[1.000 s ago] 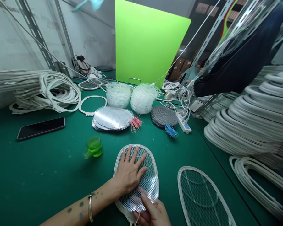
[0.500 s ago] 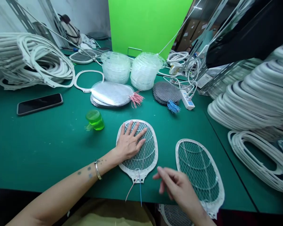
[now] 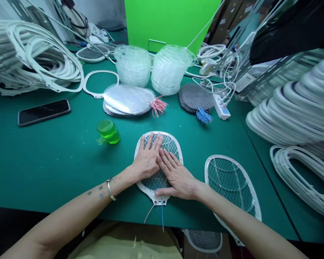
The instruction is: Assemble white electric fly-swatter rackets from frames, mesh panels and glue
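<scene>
Where left hand [image 3: 147, 162] meets right hand [image 3: 175, 176], the swatter [image 3: 169, 144] lies beneath.

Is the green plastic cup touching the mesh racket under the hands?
Apart: the head view shows green mat between the green plastic cup and the mesh racket.

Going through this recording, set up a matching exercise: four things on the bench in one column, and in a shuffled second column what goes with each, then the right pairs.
Things:
1. left hand
2. silver mesh stack
3. dark mesh stack
4. smartphone

Matches:
A. blue wire tuft at its edge
B. dark screen facing up
C. pink wire tuft at its edge
D. lying flat on an electric swatter racket

Pairs: 1-D, 2-C, 3-A, 4-B
</scene>
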Motion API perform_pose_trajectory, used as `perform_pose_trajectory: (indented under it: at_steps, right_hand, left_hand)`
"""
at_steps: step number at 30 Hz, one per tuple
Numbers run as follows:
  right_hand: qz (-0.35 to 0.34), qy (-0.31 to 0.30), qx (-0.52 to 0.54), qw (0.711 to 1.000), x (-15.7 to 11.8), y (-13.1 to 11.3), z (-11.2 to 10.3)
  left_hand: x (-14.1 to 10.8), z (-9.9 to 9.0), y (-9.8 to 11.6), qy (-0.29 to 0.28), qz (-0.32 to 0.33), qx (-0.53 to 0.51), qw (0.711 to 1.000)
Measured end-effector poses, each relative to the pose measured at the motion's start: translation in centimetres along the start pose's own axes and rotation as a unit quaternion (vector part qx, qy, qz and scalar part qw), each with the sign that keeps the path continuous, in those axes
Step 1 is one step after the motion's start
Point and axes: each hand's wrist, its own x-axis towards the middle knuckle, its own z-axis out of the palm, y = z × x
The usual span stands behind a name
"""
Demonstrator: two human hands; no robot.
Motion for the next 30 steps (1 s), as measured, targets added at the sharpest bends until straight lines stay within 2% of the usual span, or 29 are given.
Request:
perform_pose_trajectory:
  at_steps: [3, 4, 5, 6, 8, 10, 12, 15, 18, 21, 24, 30]
  right_hand:
    - [-0.007, -0.019, 0.009, 1.0, 0.1, 0.0, -0.2]
    - [-0.009, -0.028, 0.01, 1.0, 0.2, -0.1, -0.4]
    - [-0.011, -0.035, 0.011, 0.999, 0.2, -0.1, -0.5]
    - [-0.011, -0.04, 0.011, 0.999, 0.3, -0.1, -0.6]
    - [-0.01, -0.048, 0.013, 0.999, 0.3, -0.1, -0.8]
    - [-0.006, -0.054, 0.015, 0.998, 0.3, -0.1, -0.9]
    - [-0.004, -0.062, 0.019, 0.998, 0.3, 0.0, -1.0]
    - [-0.002, -0.071, 0.03, 0.997, 0.3, -0.1, -1.2]
    - [0.002, -0.087, 0.042, 0.995, 0.4, -0.1, -1.7]
    - [-0.004, -0.114, 0.055, 0.992, 0.5, -0.1, -2.0]
    - [-0.01, -0.131, 0.055, 0.99, 0.6, 0.1, -2.1]
    - [0.0, -0.134, 0.035, 0.99, 0.7, 0.0, -2.0]
  left_hand:
    - [-0.8, -1.8, -0.4, 0.059, -0.038, -0.056, 0.996]
    - [-1.6, -2.7, -0.4, 0.076, -0.026, -0.068, 0.994]
    - [-2.7, -3.5, -0.4, 0.091, 0.009, -0.087, 0.992]
    - [-3.9, -4.4, -0.4, 0.085, 0.08, -0.101, 0.988]
    - [-6.7, -5.5, 0.0, -0.005, 0.244, -0.085, 0.966]
    - [-9.0, -5.7, 0.5, -0.087, 0.35, -0.048, 0.931]
    - [-10.3, -5.3, 1.0, -0.109, 0.4, -0.028, 0.91]
    - [-10.9, -4.3, 1.6, -0.079, 0.44, -0.024, 0.894]
    - [-11.1, -3.7, 1.9, -0.063, 0.461, -0.027, 0.885]
    - [-11.6, -3.4, 2.0, -0.025, 0.448, -0.04, 0.893]
    - [-12.1, -3.1, 2.3, 0.024, 0.423, -0.056, 0.904]
    - [-12.5, -2.7, 3.7, 0.038, 0.343, -0.065, 0.936]
